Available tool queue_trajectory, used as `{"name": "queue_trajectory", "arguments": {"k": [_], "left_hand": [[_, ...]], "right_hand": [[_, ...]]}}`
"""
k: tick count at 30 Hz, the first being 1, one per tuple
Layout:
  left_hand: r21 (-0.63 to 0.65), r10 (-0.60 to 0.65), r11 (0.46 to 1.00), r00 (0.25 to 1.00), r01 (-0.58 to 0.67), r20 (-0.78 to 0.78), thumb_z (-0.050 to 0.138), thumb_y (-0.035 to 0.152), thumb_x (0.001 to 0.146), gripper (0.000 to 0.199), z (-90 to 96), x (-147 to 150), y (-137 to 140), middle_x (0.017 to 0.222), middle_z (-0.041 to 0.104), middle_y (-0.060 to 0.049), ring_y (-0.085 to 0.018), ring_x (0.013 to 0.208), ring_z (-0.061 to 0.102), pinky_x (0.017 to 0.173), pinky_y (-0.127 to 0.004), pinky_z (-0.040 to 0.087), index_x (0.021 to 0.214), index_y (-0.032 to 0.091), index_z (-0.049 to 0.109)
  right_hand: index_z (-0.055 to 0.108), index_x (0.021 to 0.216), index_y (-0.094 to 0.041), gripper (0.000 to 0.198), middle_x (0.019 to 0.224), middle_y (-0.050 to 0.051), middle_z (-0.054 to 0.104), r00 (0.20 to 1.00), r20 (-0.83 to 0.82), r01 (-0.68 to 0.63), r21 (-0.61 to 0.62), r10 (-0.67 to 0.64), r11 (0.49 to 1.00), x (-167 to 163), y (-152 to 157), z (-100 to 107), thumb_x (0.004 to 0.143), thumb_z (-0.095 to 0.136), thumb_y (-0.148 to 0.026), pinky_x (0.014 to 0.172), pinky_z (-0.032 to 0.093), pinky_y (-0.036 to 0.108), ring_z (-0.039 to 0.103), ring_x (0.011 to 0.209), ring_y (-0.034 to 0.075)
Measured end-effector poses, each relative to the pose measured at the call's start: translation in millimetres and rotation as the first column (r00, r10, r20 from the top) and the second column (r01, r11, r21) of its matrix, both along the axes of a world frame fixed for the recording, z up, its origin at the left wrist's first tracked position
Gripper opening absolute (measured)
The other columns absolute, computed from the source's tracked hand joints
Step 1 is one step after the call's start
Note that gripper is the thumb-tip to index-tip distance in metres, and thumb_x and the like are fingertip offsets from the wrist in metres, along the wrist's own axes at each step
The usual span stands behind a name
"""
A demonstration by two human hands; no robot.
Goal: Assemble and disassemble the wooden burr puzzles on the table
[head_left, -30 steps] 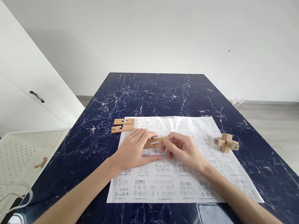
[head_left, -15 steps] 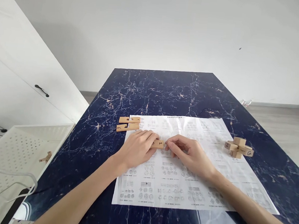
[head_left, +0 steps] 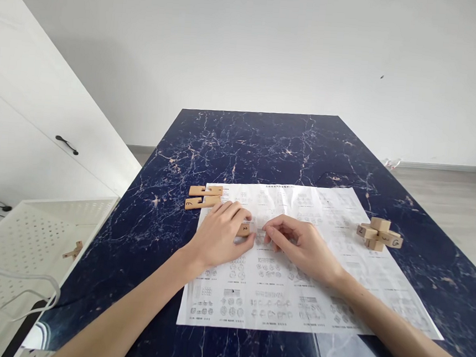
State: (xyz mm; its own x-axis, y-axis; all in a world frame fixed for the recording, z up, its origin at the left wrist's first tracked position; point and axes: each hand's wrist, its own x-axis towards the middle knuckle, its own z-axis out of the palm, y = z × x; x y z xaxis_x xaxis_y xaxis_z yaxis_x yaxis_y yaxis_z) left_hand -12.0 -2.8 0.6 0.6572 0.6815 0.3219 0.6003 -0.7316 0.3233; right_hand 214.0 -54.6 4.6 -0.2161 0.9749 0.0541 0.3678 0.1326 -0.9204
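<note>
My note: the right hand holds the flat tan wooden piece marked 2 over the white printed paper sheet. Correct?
Wrong hand: the head view shows the left hand holding the flat tan wooden piece marked 2; the right hand is apart from it. The rest stands: it is over the white printed paper sheet.

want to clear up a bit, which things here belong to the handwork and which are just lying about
Seem in use:
- wooden piece marked 2, in the left hand
- two notched wooden pieces
- printed diagram sheet

Seem just lying about:
- interlocked wooden burr
- white cable
</note>
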Motion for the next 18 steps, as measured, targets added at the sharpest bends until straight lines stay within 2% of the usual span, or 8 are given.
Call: {"name": "queue_trajectory", "arguments": {"k": [4,10,12,15,18], "left_hand": [[0.098,0.147,0.984,0.989,-0.148,0.013,0.059,0.020,0.096,0.017,-4.7,-1.4,2.5,0.109,0.067,-0.010,-0.030,0.102,0.066,0.092,-0.047,0.055,0.113,0.020,0.056],[0.245,0.311,0.916,0.948,-0.318,0.070,0.065,0.013,0.080,0.054,-4.3,-10.7,14.8,0.131,0.059,-0.019,-0.039,0.125,0.057,0.108,-0.057,0.049,0.130,0.016,0.047],[0.243,0.349,0.901,0.933,-0.360,0.085,0.068,0.016,0.080,0.061,-5.2,-16.1,20.8,0.138,0.055,-0.021,-0.041,0.133,0.054,0.115,-0.061,0.044,0.136,0.016,0.044],[0.187,0.359,0.912,0.931,-0.366,0.070,0.072,0.033,0.089,0.068,-8.2,-24.9,30.2,0.151,0.049,-0.025,-0.045,0.145,0.046,0.123,-0.065,0.037,0.145,0.015,0.038],[0.064,0.320,0.945,0.947,-0.321,0.019,0.071,0.050,0.093,0.078,-9.4,-32.5,38.9,0.157,0.048,-0.025,-0.044,0.149,0.046,0.122,-0.063,0.041,0.152,0.015,0.033]], "right_hand": [[0.073,0.099,-0.025,0.025,0.085,0.002,0.078,1.000,0.016,-0.013,-0.027,0.013,1.000,0.8,-0.5,0.4,0.108,0.058,-0.042,0.061,0.054,0.030,0.069,0.068,0.016],[0.073,0.099,-0.025,0.025,0.085,0.003,0.078,1.000,0.030,-0.009,-0.034,0.010,0.999,1.2,-0.5,0.0,0.108,0.057,-0.043,0.059,0.053,0.030,0.069,0.067,0.017],[0.073,0.100,-0.025,0.025,0.085,0.003,0.078,0.999,0.030,-0.008,-0.035,0.009,0.999,1.2,-0.7,0.0,0.108,0.057,-0.043,0.059,0.054,0.030,0.068,0.067,0.017],[0.073,0.101,-0.025,0.026,0.086,0.003,0.078,0.999,0.034,-0.004,-0.037,0.006,0.999,1.5,-1.1,0.1,0.108,0.057,-0.044,0.060,0.054,0.031,0.069,0.067,0.017],[0.073,0.101,-0.024,0.026,0.086,0.003,0.078,0.999,0.036,-0.007,-0.036,0.009,0.999,1.8,-0.9,0.2,0.108,0.057,-0.043,0.060,0.054,0.031,0.069,0.067,0.017]]}}
